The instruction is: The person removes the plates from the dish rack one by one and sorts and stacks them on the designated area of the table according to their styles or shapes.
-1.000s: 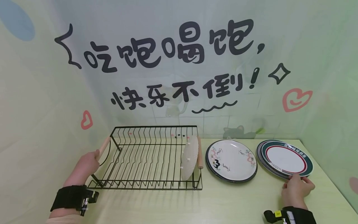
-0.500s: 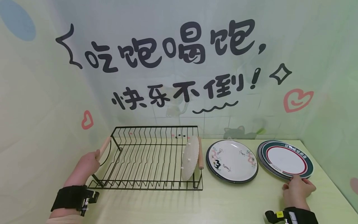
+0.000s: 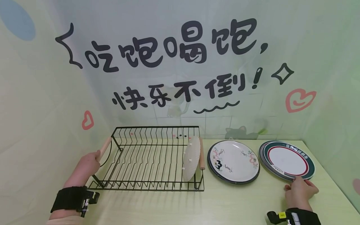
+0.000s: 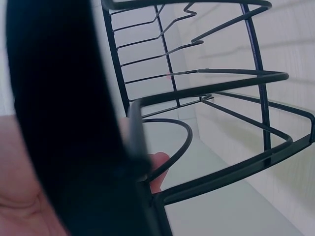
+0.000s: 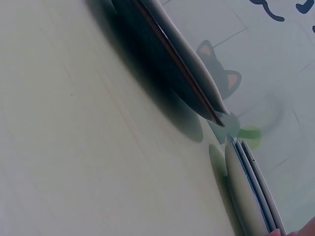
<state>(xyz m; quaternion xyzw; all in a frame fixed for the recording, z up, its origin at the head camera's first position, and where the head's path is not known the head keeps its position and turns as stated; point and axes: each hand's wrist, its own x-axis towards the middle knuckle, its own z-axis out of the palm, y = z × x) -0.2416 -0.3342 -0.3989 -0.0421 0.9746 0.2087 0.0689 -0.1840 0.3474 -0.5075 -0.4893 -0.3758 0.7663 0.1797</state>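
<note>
My left hand grips the wooden handle at the left end of a black wire dish rack. The left wrist view shows the rack's wires close up, with part of the palm behind a dark strap. A whitish plate with a scalloped rim stands on edge in the rack's right end. At far right, my right hand pinches the front rim of a stack topped by a green-rimmed plate. In the right wrist view, fingertips sit on both sides of the stacked plates.
Between rack and right-hand stack lies a white plate with floral print and a "3", on top of a dark-rimmed plate. All rest on a pale wooden table, backed by a printed cloth with large black lettering.
</note>
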